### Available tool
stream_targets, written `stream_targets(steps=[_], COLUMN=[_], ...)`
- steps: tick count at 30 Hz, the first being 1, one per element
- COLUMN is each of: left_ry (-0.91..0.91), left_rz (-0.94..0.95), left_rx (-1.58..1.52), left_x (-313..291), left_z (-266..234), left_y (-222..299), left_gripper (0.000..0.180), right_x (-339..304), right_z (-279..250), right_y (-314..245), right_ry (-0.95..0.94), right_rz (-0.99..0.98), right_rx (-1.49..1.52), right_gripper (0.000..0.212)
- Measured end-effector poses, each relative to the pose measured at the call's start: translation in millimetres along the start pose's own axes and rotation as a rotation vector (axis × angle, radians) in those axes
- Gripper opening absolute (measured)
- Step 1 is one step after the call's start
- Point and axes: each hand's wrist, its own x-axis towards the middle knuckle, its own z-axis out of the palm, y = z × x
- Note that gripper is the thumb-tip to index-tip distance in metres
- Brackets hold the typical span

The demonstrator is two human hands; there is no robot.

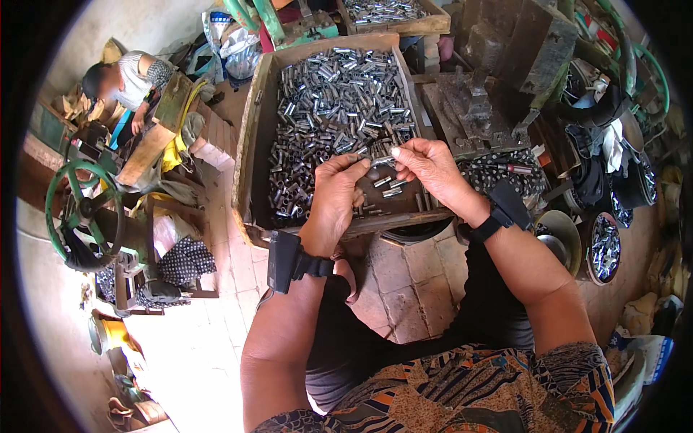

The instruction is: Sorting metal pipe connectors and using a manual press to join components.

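Metal piece (380,161), small and slender, sits between the two hands over the near part of a wooden tray. The left grip (336,180) is pinched on its left end, thumb against fingers; the right grip (434,171) is closed on the other end with thumb and fingertips, which hide part of it.

As I judge it, the step in hand is handling a single piece with both hands at once; the next move calls for a light, steady pinch, with one side letting go only while the other has it securely.

Just beyond the fingers, a few loose cylinders (392,193) lie on the tray's bare bottom near its front edge. Farther back, a dense heap of metal cylinders (339,94) fills the wooden tray (250,144). A heavy metal machine (480,108) stands to its right, and a bucket (605,249) of shiny pieces is lower right.

I can make out no writing on the piece or the tray. Farther out, a blue-and-white plastic bag (655,359) seems to bear print, too small and skewed to read.
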Motion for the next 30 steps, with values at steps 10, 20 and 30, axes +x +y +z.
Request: stream_targets(steps=[10, 20, 30], left_ry=[-0.019, 0.001, 0.025], left_rz=[0.065, 0.365, 0.16], left_rx=[0.02, 0.217, 0.118], left_x=[-5.5, -2.8, -10.3], left_z=[11.2, 22.3, 39.8], left_y=[-7.9, -22.1, -15.2], left_gripper=[0.006, 0.005, 0.005], right_x=[-9.1, -13.8, -13.2], right_z=[5.5, 2.0, -21.6], right_y=[10.6, -8.0, -19.9], right_ry=[0.013, 0.029, -0.01], right_rz=[-0.102, 0.197, 0.075], right_rx=[-0.151, 0.051, -0.178], right_gripper=[0.029, 0.027, 0.027])
